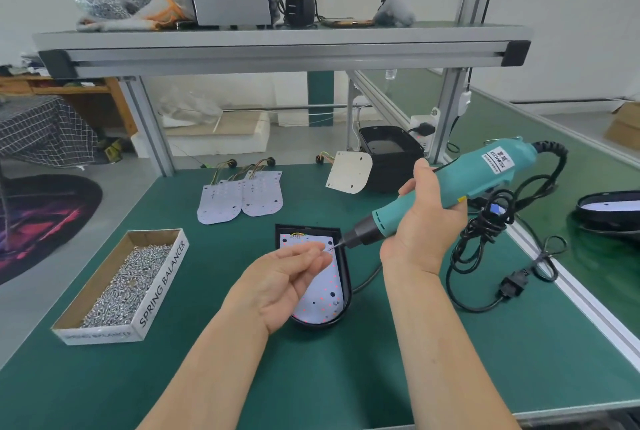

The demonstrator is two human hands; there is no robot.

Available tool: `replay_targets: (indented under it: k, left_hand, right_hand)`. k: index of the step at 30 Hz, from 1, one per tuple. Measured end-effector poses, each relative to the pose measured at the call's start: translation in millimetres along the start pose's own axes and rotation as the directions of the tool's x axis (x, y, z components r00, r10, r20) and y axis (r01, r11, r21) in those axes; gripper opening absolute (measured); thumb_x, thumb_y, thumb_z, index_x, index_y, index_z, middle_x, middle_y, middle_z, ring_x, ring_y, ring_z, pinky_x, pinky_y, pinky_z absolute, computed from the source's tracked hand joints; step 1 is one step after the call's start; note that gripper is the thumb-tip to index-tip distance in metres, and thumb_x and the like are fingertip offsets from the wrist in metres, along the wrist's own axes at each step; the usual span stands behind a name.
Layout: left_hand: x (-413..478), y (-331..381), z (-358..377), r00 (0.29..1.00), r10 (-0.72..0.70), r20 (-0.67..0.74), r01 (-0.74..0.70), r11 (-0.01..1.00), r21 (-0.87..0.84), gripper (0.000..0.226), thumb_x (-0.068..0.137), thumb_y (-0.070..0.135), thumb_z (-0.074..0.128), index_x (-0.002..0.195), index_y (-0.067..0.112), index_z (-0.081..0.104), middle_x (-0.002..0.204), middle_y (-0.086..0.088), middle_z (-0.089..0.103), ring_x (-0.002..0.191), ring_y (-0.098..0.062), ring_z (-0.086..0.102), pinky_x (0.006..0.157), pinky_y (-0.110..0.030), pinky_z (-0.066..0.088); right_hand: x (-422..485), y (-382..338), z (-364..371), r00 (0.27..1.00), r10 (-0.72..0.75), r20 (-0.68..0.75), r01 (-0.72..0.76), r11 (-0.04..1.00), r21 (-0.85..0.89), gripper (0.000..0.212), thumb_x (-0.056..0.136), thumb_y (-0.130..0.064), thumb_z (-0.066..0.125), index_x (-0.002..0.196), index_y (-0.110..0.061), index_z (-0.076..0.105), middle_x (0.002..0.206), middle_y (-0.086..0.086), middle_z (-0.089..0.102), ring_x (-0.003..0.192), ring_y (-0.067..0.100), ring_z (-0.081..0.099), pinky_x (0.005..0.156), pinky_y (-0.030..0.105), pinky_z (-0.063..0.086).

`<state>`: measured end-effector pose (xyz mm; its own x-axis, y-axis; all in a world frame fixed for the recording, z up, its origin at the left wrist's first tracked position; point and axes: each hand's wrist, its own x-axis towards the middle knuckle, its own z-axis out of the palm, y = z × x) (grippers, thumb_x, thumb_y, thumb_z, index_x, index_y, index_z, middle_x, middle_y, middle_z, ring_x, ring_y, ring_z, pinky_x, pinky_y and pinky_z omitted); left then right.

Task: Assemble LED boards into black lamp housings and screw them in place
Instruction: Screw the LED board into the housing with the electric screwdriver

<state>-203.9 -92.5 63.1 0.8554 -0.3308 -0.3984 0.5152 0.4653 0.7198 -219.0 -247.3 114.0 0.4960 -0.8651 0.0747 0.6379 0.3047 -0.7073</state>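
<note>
**A:** Grip status?

**B:** Your right hand (426,218) is clenched round the driver (460,183), low on the barrel. Your left hand (287,284) pinches what looks like a screw (331,248) at the bit tip. It's too small to be sure.

**A:** Where's the work?

**B:** The housing (347,277) is on the mat (242,377), centre, right under your left hand. The board (325,305) sits inside it. The long axis runs near-far, with the rounded end near you.

**A:** Driver vs board?

**B:** The driver lies slanted, tail far right, bit pointing left. The tip is above the board's far-right corner, not touching as far as I can tell. My read: you swing it upright before it goes down on a hole. Your left hand is nearer the board and hides part of it, so clear it first.

**A:** Room?

**B:** Screw box (162,280) is near left, well apart. Spare boards (242,199) are far, left of centre. Stacked housings (391,152) are far right. The cord (485,239) is bunched just right of your right hand and could drag.
</note>
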Motion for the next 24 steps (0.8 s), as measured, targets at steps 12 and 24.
replay_targets:
  k: [12, 24]
  left_hand:
    - [0, -12, 8, 0.992, -0.128, 0.004, 0.126, 0.963, -0.239, 0.004, 0.066, -0.002, 0.073, 0.067, -0.005, 0.075, 0.077, -0.015, 0.072, 0.065, -0.017, 0.074, 0.050, -0.017, 0.056]
    - [-14, -24, 29, 0.988, -0.130, -0.080, 0.074, 0.868, -0.492, 0.024, 0.061, -0.001, 0.075, 0.083, -0.007, 0.072, 0.079, -0.015, 0.074, 0.061, -0.017, 0.073, 0.049, -0.017, 0.056]
  right_hand:
    - [2, 1, -1, 0.999, 0.013, -0.033, -0.013, 1.000, 0.018, 0.019, 0.080, -0.021, 0.075, 0.074, -0.024, 0.056, 0.057, -0.004, 0.055, 0.055, 0.013, 0.051, 0.062, 0.029, 0.044]
    - [2, 10, -1, 0.997, 0.033, -0.064, -0.031, 0.999, 0.022, 0.019, 0.082, -0.024, 0.075, 0.083, -0.021, 0.056, 0.058, -0.004, 0.055, 0.059, 0.013, 0.053, 0.062, 0.028, 0.047]
